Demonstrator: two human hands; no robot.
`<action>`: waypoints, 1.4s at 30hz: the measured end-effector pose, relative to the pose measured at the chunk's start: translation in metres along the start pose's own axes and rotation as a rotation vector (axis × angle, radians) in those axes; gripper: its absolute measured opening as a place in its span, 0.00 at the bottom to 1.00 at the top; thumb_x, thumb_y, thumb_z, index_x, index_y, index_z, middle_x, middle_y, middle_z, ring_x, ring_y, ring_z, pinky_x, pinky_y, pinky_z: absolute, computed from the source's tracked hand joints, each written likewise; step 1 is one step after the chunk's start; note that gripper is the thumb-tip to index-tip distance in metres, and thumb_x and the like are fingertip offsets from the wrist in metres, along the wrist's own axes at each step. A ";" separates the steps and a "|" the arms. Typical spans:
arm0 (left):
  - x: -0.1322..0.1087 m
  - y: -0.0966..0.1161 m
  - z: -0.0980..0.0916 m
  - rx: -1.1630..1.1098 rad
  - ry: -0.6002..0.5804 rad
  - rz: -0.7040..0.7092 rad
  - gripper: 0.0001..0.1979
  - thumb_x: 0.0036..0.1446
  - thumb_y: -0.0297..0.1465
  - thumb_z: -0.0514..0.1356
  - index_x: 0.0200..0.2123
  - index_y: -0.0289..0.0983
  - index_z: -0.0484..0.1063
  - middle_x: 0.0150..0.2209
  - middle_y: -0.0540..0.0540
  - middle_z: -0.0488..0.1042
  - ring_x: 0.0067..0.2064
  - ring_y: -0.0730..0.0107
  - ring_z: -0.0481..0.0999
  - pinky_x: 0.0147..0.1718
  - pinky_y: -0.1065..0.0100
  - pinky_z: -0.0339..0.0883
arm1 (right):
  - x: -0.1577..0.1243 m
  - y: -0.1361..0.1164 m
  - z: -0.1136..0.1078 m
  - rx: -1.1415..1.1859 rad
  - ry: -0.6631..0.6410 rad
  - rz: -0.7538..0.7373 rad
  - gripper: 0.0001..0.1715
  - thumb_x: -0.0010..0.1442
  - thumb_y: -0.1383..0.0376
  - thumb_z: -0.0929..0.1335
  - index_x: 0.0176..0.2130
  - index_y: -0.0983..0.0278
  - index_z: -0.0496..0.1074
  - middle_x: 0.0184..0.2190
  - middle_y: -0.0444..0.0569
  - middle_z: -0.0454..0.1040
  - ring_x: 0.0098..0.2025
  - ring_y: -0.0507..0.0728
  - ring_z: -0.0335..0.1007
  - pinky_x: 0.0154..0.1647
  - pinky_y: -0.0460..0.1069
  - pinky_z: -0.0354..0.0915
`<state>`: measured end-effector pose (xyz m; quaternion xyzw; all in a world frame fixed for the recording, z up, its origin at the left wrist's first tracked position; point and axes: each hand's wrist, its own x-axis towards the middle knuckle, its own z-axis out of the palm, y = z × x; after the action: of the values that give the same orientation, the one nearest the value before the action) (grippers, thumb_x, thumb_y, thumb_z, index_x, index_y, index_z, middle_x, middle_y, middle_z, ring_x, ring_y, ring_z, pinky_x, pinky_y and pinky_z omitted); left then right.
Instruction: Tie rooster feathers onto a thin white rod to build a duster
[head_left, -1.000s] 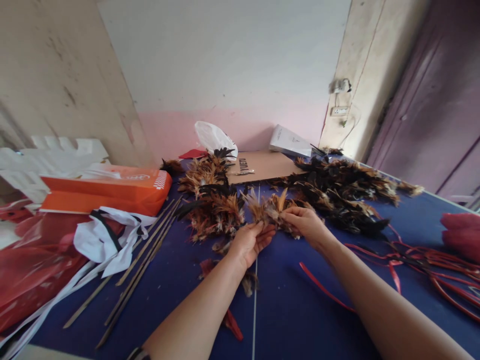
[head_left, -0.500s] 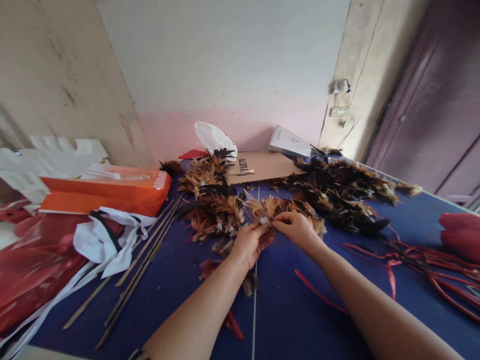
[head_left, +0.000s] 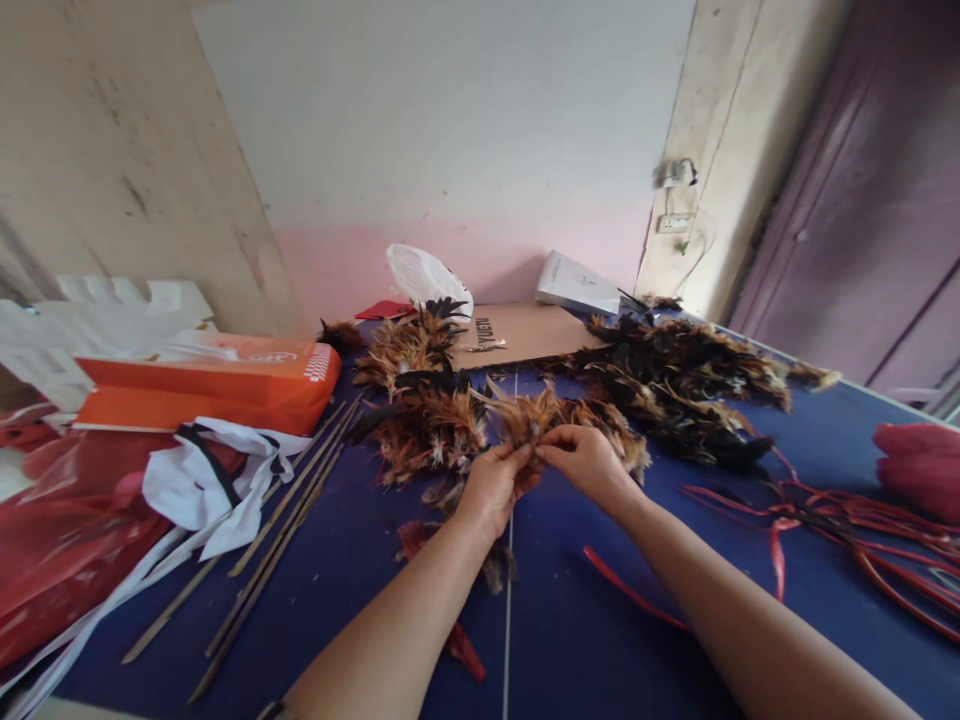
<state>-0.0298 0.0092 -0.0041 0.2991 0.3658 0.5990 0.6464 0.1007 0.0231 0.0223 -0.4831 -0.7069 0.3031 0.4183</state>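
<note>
My left hand (head_left: 496, 487) pinches a small bunch of brown feathers (head_left: 527, 415) near the middle of the blue table. The thumb and fingers of my right hand (head_left: 589, 460) close on the base of the same bunch, almost touching the left thumb. The exact grip point is partly covered by my fingers. Just left of the hands lies a pile of brown and black feathers (head_left: 431, 430), with another feather pile (head_left: 611, 430) behind my right hand. A short red ribbon strip (head_left: 630, 588) rests on the table below my right forearm.
Thin sticks (head_left: 277, 545) lie at the left beside a white cloth (head_left: 191, 480) and an orange bag (head_left: 202, 390). Dark feathers (head_left: 675, 370) spread at the back right. A flat cardboard piece (head_left: 540, 335) lies behind. Red strips (head_left: 847, 510) are coiled at the right.
Both hands stay at the bunch with small finger shifts. The feathers now stand more upright above my fingers, and the pale base is more covered.
</note>
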 end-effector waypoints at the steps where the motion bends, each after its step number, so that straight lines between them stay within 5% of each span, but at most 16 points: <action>1: 0.000 0.000 0.000 0.006 0.003 0.004 0.04 0.43 0.25 0.63 0.26 0.31 0.73 0.21 0.47 0.73 0.21 0.77 0.71 0.19 0.77 0.64 | 0.000 0.000 0.000 -0.005 -0.001 -0.001 0.09 0.45 0.63 0.65 0.26 0.66 0.72 0.22 0.45 0.72 0.25 0.51 0.65 0.27 0.45 0.60; 11: -0.004 0.007 0.000 0.057 -0.103 -0.032 0.05 0.43 0.26 0.64 0.26 0.30 0.74 0.23 0.44 0.75 0.24 0.75 0.73 0.23 0.76 0.66 | 0.001 -0.001 -0.005 0.003 -0.015 0.004 0.07 0.44 0.64 0.67 0.25 0.66 0.71 0.21 0.44 0.71 0.25 0.50 0.64 0.26 0.44 0.60; 28: -0.001 0.009 -0.002 0.227 -0.112 0.089 0.09 0.37 0.30 0.67 0.25 0.31 0.75 0.20 0.47 0.72 0.21 0.77 0.69 0.23 0.74 0.63 | 0.002 -0.004 -0.014 0.287 -0.145 0.087 0.13 0.45 0.61 0.69 0.31 0.68 0.71 0.21 0.44 0.70 0.19 0.47 0.59 0.20 0.43 0.58; 31: -0.002 0.010 -0.003 0.257 -0.151 0.038 0.11 0.38 0.32 0.67 0.26 0.31 0.75 0.21 0.46 0.73 0.22 0.76 0.70 0.24 0.73 0.64 | 0.004 -0.003 -0.015 0.212 -0.096 0.014 0.10 0.45 0.63 0.68 0.28 0.68 0.73 0.19 0.43 0.70 0.20 0.49 0.62 0.23 0.45 0.60; 36: -0.003 0.011 -0.005 0.295 -0.205 0.012 0.12 0.38 0.33 0.67 0.27 0.31 0.75 0.23 0.46 0.73 0.23 0.75 0.70 0.25 0.72 0.65 | 0.004 -0.003 -0.017 0.205 -0.111 -0.095 0.13 0.46 0.65 0.67 0.34 0.67 0.75 0.31 0.47 0.76 0.33 0.54 0.70 0.38 0.48 0.64; 42: -0.006 0.013 -0.003 0.316 -0.226 -0.027 0.11 0.39 0.32 0.67 0.26 0.31 0.75 0.21 0.47 0.72 0.21 0.76 0.69 0.24 0.73 0.64 | 0.001 -0.007 -0.016 0.234 -0.148 -0.031 0.12 0.46 0.64 0.68 0.32 0.67 0.74 0.28 0.46 0.75 0.31 0.53 0.69 0.35 0.47 0.64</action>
<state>-0.0394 0.0046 0.0059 0.4571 0.3844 0.4880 0.6365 0.1115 0.0224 0.0356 -0.3963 -0.7031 0.4118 0.4231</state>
